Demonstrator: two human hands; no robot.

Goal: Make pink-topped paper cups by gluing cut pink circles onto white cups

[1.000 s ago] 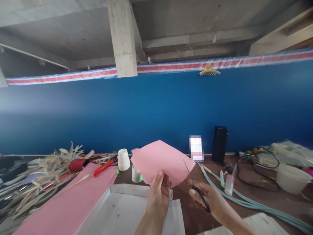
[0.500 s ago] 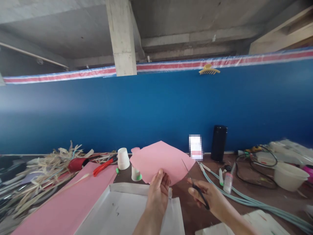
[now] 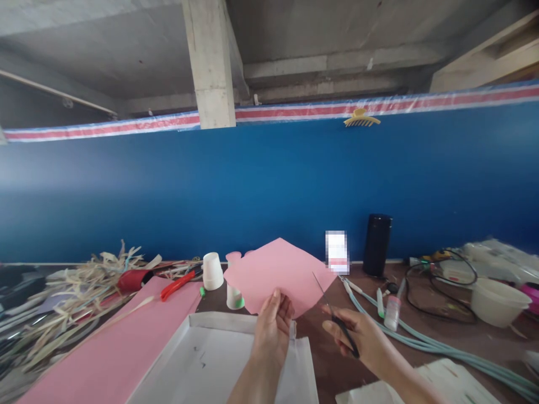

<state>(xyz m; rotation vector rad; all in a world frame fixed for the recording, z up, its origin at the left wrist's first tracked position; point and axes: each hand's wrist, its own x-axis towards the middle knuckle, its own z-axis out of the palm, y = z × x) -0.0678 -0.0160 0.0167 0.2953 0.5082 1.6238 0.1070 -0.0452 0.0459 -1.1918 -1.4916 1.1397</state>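
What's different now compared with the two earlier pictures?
Very little: the pink sheet has turned slightly, its top corner shifting a touch rightward, so a bit more of the pale cup behind its left edge shows. Nothing was picked up or let go. The left hand still holds the sheet, the right hand the scissors.

The pink paper [image 3: 278,272] in the left hand [image 3: 273,320] has tipped a little, with its top corner nearer the right edge of the worktop [image 3: 328,365], so more of the white cup [image 3: 233,299] and small pink piece [image 3: 233,256] behind it peeks out.
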